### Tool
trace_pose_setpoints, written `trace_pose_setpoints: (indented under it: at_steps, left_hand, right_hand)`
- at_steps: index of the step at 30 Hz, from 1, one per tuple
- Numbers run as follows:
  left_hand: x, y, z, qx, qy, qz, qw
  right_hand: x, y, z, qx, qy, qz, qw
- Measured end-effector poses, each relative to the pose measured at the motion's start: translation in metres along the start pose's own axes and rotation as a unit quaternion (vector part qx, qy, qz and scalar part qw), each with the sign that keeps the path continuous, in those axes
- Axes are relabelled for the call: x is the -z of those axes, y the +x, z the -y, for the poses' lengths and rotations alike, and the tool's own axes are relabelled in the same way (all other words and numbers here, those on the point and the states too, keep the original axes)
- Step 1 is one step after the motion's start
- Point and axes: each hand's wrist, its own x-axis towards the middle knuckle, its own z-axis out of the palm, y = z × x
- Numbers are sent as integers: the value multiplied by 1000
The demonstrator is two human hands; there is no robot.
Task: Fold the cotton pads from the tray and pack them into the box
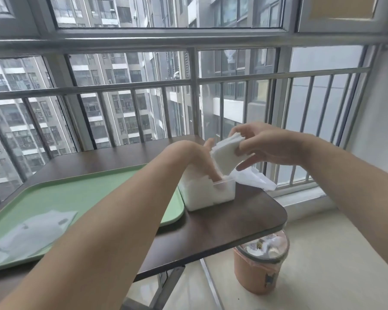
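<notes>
Evidently this is the packing step. The right hand (pixel 263 146) is clamped on a stack of cotton pads (pixel 224 156), thumb on the far side and fingers curled over the near face. It holds the stack tilted, lower edge aimed down at the box (pixel 211 195), which looks like the angle for sliding it in edge first.

The left hand (pixel 196 158) reaches straight down into the box's open top. Its fingers are extended, not curled round anything, and the tips are hidden inside. My guess is that it presses the white pads already in the box toward the left wall, to keep a gap open for the new stack.

The box stands on the dark table (pixel 233 222), just beside the right end of the green tray (pixel 87 191), so the carry from tray to box is short. It already looks well filled.

On the near left of the tray lies a flat plastic wrapper (pixel 31 231); I see no loose pads there. A crumpled clear bag (pixel 255 180) sits just right of the box, beyond it. An orange bin (pixel 260 265) stands on the floor below the table's right corner, handy for waste.
</notes>
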Motion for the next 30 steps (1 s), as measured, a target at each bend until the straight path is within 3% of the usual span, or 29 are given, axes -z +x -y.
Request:
trace_pose_setpoints:
  at_steps: [8,13,18,26,30]
  left_hand:
    - [-5,5,3,-53,40,-84,994]
    - [-8,17,9,-53,71,-156,984]
    - [-8,14,9,-58,67,-158,984]
    - [-10,23,12,-59,83,-161,982]
    - [-10,26,13,-77,93,-155,981]
  right_hand:
    - [-11,8,-3,34,-165,-48,985]
    - [-26,4,4,77,-357,-70,928]
    - [-42,0,14,44,-480,-7,876]
    - [-40,10,28,-14,-533,103,839]
    - [-55,12,33,-26,-616,99,781]
